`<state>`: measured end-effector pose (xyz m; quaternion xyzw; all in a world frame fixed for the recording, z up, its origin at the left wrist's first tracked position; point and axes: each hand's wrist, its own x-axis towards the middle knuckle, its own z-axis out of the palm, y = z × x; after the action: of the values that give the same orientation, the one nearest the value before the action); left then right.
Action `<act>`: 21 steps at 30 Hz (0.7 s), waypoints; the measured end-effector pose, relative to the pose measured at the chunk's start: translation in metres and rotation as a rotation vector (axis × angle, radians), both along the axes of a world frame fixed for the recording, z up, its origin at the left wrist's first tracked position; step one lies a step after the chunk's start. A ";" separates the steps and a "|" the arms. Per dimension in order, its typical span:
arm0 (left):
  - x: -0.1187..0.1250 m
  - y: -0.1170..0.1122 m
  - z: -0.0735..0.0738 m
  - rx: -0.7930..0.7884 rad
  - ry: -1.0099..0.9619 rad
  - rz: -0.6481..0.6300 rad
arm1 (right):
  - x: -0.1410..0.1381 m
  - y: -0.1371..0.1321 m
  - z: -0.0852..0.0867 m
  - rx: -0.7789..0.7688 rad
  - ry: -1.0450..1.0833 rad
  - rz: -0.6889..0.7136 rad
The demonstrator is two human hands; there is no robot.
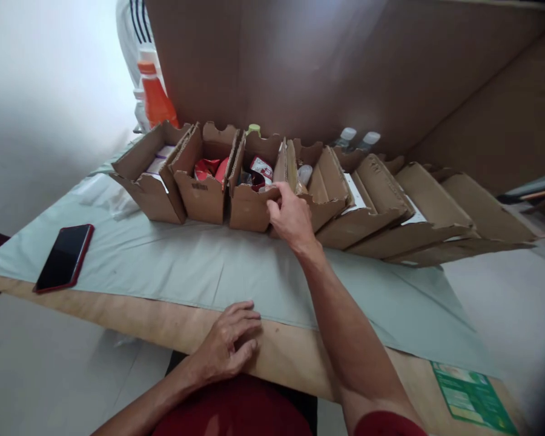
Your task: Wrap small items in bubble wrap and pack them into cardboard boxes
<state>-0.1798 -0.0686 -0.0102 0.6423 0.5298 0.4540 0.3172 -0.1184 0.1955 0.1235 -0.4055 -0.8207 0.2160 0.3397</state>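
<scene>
My right hand [293, 215] is at the front right corner of the third cardboard box [249, 209] from the left. Its fingers curl over the top edge and the thumb lies against the outside, so it appears to grip the rim. Inside that box are a red-and-white packet [262, 169] and dark wrapping. My left hand [231, 339] rests on the table's wooden front edge, fingers loosely stretched and holding nothing.
To the left stand a box with red packets [206, 169] and a box with pale cartons [161, 158]. Several boxes lean to the right [440, 194]. A phone [64, 257], an orange bottle [157, 100] and a green leaflet [472, 396] lie or stand around. Behind rises a large cardboard panel [300, 66].
</scene>
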 end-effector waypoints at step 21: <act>-0.043 0.000 0.009 0.120 -0.251 0.515 | 0.197 -0.110 0.000 -0.264 0.229 0.003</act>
<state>-0.2228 -0.0691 -0.0007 0.4432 0.6043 0.6259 0.2159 0.0790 0.0851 0.1230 -0.4182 -0.7417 0.3671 0.3745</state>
